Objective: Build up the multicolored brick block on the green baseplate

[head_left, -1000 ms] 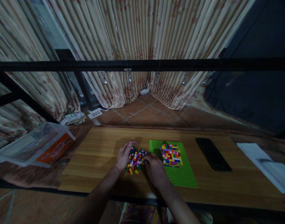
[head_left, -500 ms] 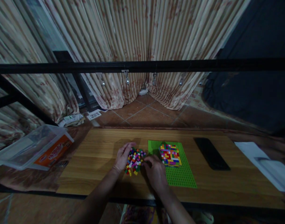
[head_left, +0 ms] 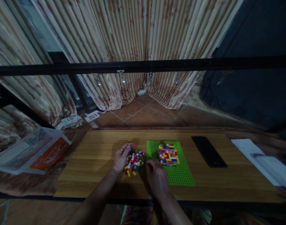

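Note:
My left hand (head_left: 120, 158) lies at the left side of a loose pile of small coloured toy bricks (head_left: 134, 160), its fingers stretched out along the pile's far left edge. Right of the pile, my right hand (head_left: 157, 177) is closed with thumb and fingertips together; whatever they pinch is too small to make out. It covers part of the near left side of a green baseplate (head_left: 180, 175). On that baseplate stands a squarish block built of many-coloured bricks (head_left: 168, 154), just beyond my right hand.
A black phone-like slab (head_left: 208, 152) lies on the wooden table (head_left: 98, 147) to the right. White paper (head_left: 253, 159) is at the right end. A clear plastic box with an orange label (head_left: 50, 154) stands off the left side. A black bar (head_left: 133, 66) crosses before the curtains.
My right hand has drawn slightly away from the brick pile, its fingertips closed. My left hand stays beside the pile. The whole view has shifted a little.

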A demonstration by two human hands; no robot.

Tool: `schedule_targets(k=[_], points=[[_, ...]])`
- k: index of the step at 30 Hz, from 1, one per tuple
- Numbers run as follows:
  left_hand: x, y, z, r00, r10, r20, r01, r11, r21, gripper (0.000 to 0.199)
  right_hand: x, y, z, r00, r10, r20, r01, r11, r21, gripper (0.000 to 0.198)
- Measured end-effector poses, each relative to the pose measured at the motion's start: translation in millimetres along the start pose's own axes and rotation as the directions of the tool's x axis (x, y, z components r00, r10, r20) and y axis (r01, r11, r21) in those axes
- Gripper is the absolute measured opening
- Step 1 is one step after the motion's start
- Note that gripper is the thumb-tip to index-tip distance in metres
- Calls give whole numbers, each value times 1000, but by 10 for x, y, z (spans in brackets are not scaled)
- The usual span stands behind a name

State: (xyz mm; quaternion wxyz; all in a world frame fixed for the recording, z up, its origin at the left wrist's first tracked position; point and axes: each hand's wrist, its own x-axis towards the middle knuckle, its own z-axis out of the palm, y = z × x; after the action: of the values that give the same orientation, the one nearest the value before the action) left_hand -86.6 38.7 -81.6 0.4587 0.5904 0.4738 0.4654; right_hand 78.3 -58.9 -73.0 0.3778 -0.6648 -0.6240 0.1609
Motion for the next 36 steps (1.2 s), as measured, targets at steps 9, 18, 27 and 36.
schedule_targets(k=[9, 18, 27, 36], points=[[2, -22, -3, 1000, -3, 9, 3, 1000, -11, 34, 76, -56, 26, 995, 50, 88, -29, 972, -232, 31], [7, -15, -8, 1000, -8, 21, 7, 1000, 7, 35, 269, -157, 53, 978, 115, 177, -46, 935, -352, 28], [6, 31, -8, 999, -37, 1, 37, 999, 1, 38, 175, -135, 54, 999, -37, 4, 37, 984, -175, 21], [18, -16, -25, 999, -38, 11, 38, 999, 14, 40, 23, 137, -607, 970, 94, -223, -78, 994, 81, 26]])
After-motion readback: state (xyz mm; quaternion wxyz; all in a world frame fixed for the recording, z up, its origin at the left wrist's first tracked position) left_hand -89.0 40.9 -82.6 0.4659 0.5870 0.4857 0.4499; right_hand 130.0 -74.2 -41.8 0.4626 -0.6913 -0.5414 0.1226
